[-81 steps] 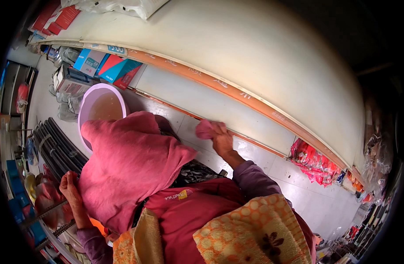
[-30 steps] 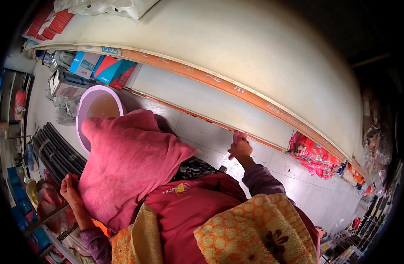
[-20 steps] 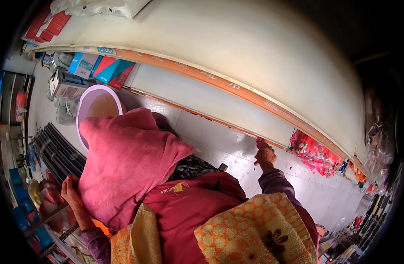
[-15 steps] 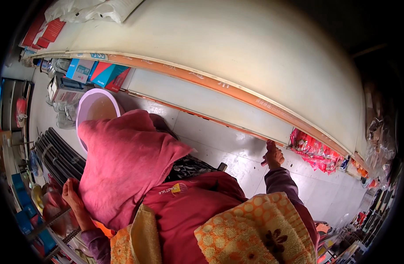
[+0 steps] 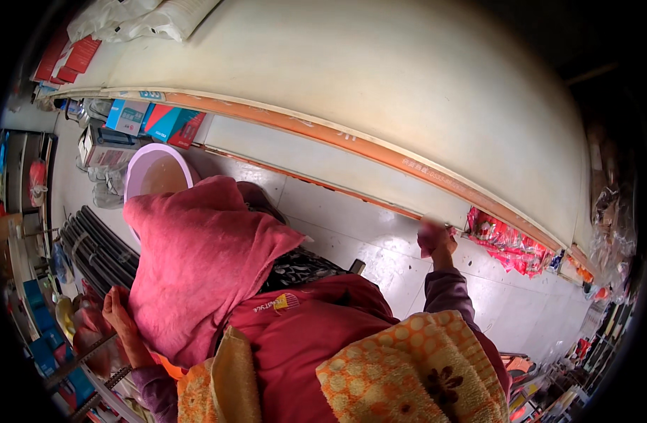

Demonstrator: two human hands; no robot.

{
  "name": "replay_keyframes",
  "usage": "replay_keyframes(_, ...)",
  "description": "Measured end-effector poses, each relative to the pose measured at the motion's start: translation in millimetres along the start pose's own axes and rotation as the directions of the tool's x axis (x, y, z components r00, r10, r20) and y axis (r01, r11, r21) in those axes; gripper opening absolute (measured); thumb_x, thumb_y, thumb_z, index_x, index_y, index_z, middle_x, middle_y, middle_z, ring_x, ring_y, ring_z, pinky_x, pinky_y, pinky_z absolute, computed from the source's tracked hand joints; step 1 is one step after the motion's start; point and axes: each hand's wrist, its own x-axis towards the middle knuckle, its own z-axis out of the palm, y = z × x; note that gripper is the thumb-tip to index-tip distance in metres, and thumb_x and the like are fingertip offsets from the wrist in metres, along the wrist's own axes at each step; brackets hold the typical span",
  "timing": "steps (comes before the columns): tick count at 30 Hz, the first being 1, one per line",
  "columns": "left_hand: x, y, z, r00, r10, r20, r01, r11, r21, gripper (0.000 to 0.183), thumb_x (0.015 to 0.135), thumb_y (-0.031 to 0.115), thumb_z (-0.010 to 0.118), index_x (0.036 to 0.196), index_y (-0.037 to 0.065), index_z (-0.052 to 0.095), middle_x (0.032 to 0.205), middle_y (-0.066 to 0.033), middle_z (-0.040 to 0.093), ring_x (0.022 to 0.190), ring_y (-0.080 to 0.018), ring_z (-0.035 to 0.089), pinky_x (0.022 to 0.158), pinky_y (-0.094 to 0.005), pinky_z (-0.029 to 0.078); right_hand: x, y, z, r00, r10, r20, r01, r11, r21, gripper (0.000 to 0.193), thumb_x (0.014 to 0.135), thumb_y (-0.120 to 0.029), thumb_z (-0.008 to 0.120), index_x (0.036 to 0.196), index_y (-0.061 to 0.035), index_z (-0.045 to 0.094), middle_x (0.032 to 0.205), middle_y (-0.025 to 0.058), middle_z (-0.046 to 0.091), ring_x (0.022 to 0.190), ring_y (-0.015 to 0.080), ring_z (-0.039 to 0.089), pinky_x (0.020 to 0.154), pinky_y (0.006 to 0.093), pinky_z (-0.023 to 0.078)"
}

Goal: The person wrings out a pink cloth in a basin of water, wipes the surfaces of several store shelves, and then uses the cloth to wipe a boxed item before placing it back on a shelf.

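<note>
A soft, crumpled pink cloth, blurred, is bunched in the right hand, its grip closed, at the thin orange edge of the smooth white low shelf; contact is unclear. The left hand curls loosely beside the fluffy pink towel; whether it holds anything, I cannot tell. Since the earliest frame, cloth and right hand have moved rightward, nearer the crinkly red plastic-wrapped packets.

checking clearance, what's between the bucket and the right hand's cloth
In the head view, from bucket to cloth: pink towel, a dark shape I can't identify, then floor.
</note>
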Motion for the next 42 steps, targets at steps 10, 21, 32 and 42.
replay_keyframes(10,-8.4,11.5,10.1,1.0,-0.022,-0.007,0.022,0.999,-0.028,0.02,0.091,0.017,0.06,0.077,0.005,0.063,0.071,0.0004,0.06,0.061,-0.0053,0.05,0.059,-0.0195,0.039,-120.8,-19.0,85.1,0.962,-0.204,0.181,0.229,0.964,-0.134,0.03,0.075,-0.024,0.059,0.085,0.0041,0.063,0.079,0.0132,0.066,0.069,0.0208,0.061,0.063,0.0364,0.049)
replay_keyframes(21,-18.6,8.0,4.9,0.993,-0.081,-0.09,0.074,0.995,-0.07,0.015,0.092,0.018,0.059,0.086,0.005,0.064,0.079,-0.0015,0.063,0.07,-0.0074,0.056,0.066,-0.0197,0.045,-268.5,-35.2,210.9,0.823,-0.276,0.496,0.433,0.87,-0.234,0.017,0.079,-0.016,0.058,0.082,0.0006,0.061,0.082,0.0151,0.066,0.072,0.025,0.064,0.067,0.0358,0.05)
replay_keyframes(32,-38.6,18.2,-4.9,0.993,-0.084,-0.088,0.08,0.996,-0.051,0.02,0.093,0.018,0.057,0.085,0.001,0.064,0.078,-0.0013,0.062,0.07,-0.007,0.054,0.067,-0.0191,0.042,-377.0,-43.9,316.6,0.392,-0.334,0.857,0.745,0.662,-0.083,0.025,0.078,-0.018,0.058,0.095,-0.0014,0.066,0.08,0.0107,0.067,0.07,0.019,0.062,0.066,0.0326,0.048)
replay_keyframes(42,-49.8,20.9,-7.9,0.983,-0.1,-0.156,0.085,0.992,-0.097,0.019,0.093,0.017,0.058,0.084,0.001,0.064,0.078,-0.0017,0.062,0.072,-0.0083,0.055,0.071,-0.0212,0.043,-426.6,-60.9,351.2,-0.051,-0.448,0.892,0.962,0.217,0.164,0.04,0.078,-0.027,0.058,0.116,-0.0158,0.06,0.099,0.0124,0.066,0.092,0.0317,0.062,0.079,0.0373,0.048)
